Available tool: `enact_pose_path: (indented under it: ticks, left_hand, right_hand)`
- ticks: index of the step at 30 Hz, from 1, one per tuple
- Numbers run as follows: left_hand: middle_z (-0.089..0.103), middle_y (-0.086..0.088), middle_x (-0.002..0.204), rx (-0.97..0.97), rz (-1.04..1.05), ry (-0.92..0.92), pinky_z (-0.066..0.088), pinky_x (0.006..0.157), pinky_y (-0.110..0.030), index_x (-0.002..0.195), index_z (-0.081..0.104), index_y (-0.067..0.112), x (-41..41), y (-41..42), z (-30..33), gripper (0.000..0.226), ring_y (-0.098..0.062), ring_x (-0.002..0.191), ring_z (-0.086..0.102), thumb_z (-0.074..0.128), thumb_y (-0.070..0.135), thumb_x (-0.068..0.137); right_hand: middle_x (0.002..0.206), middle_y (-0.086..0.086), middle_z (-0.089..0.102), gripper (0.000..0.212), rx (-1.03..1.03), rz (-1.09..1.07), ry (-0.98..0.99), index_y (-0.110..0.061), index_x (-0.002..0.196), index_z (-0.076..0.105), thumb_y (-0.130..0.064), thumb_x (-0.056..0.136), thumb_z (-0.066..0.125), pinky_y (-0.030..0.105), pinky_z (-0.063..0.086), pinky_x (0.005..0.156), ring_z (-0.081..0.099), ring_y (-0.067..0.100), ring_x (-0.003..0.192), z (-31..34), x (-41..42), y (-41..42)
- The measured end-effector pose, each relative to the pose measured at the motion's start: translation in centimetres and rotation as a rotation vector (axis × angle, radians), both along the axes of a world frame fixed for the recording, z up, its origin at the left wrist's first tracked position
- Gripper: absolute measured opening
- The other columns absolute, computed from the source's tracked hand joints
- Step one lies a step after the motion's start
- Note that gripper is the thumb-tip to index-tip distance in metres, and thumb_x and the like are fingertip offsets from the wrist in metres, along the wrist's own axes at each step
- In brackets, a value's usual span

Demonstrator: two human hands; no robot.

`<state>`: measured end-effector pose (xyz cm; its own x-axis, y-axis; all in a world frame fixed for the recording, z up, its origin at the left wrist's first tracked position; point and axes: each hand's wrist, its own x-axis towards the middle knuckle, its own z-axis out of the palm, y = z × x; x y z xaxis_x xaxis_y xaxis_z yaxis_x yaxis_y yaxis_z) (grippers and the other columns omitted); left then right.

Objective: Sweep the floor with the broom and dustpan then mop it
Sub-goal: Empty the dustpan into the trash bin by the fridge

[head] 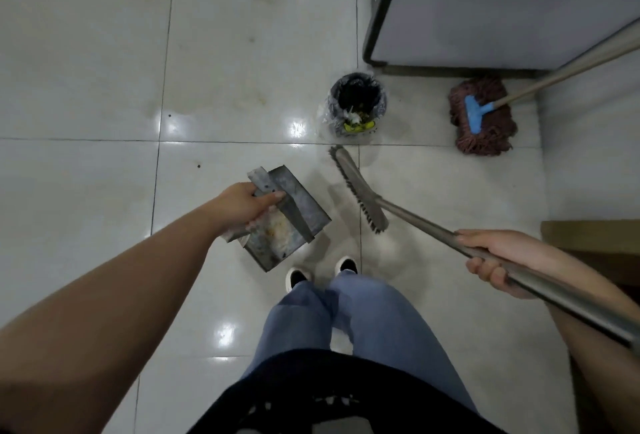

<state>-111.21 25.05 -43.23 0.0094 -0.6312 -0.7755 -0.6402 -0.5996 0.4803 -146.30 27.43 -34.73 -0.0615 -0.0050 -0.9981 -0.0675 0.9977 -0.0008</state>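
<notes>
Grey metal dustpan [287, 219] holds pale dusty debris.

The broom [360, 187] handle and mop [483, 115] handle run off-frame.

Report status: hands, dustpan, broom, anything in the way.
Left hand grips dustpan, debris inside. Right hand grips broom handle. Lined bin ahead, mop beside cabinet. Nothing blocking.
</notes>
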Motion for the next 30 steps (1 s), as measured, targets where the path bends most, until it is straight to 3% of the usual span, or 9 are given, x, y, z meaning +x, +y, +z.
enact_pose_path:
  ticks: [2, 5, 10, 15, 25, 30]
  left_hand:
    - [0.062, -0.007, 0.065, -0.006, -0.082, 0.026, 0.046, 0.046, -0.019, 0.076, 0.061, 0.006, -0.9, -1.8, 3.5, 0.045, -0.018, 0.055, 0.059, 0.054, 0.05, 0.087]
    - [0.051, 0.0, 0.04, 0.009, -0.125, 0.126, 0.04, 0.034, -0.016, 0.06, 0.05, 0.009, -2.4, -5.1, 8.1, 0.046, -0.012, 0.033, 0.048, 0.056, 0.046, 0.088]
    - [0.041, 0.003, 0.038, -0.066, -0.21, 0.129, 0.034, 0.034, -0.016, 0.056, 0.041, 0.013, -6.5, -10.9, 14.2, 0.047, -0.012, 0.031, 0.037, 0.057, 0.044, 0.087]
    - [0.037, 0.004, 0.039, -0.017, -0.282, 0.099, 0.029, 0.036, -0.017, 0.059, 0.039, 0.016, -12.8, -16.3, 18.5, 0.044, -0.01, 0.031, 0.033, 0.055, 0.044, 0.089]
    - [0.035, 0.005, 0.038, 0.033, -0.377, -0.001, 0.026, 0.032, -0.012, 0.059, 0.038, 0.015, -23.4, -25.4, 19.9, 0.044, -0.008, 0.03, 0.03, 0.053, 0.041, 0.091]
    - [0.034, 0.005, 0.035, 0.059, -0.448, -0.009, 0.025, 0.032, -0.014, 0.057, 0.038, 0.014, -27.8, -31.0, 17.8, 0.045, -0.008, 0.029, 0.029, 0.049, 0.036, 0.095]
  right_hand:
    - [0.032, -0.001, 0.034, 0.023, 0.021, -0.045, 0.003, -0.023, 0.077, 0.042, -0.029, 0.099, 0.042, 0.005, 0.026, 0.022, 0.028, 0.003, 0.017, 1.3, -1.3, -0.3]
    - [0.032, 0.0, 0.034, 0.034, 0.022, -0.075, 0.03, -0.012, 0.072, 0.038, -0.033, 0.099, 0.041, 0.007, 0.026, 0.021, 0.03, 0.003, 0.016, 2.3, -3.5, -1.0]
    - [0.033, 0.0, 0.033, 0.032, -0.079, -0.219, -0.044, -0.012, 0.073, 0.038, -0.028, 0.101, 0.037, 0.007, 0.025, 0.02, 0.03, 0.003, 0.017, 2.6, -6.7, -3.2]
    - [0.033, -0.001, 0.032, 0.029, -0.146, -0.299, -0.118, -0.01, 0.077, 0.038, -0.026, 0.102, 0.036, 0.007, 0.026, 0.021, 0.029, 0.002, 0.018, 2.0, -9.8, -7.1]
    - [0.035, -0.001, 0.034, 0.028, -0.127, -0.308, -0.16, -0.008, 0.08, 0.043, -0.027, 0.101, 0.039, 0.008, 0.028, 0.022, 0.03, 0.003, 0.02, 1.4, -12.3, -14.0]
    - [0.029, 0.0, 0.031, 0.036, -0.046, -0.308, -0.185, -0.011, 0.069, 0.038, -0.027, 0.101, 0.038, 0.008, 0.027, 0.023, 0.029, 0.007, 0.016, 1.4, -12.4, -17.2]
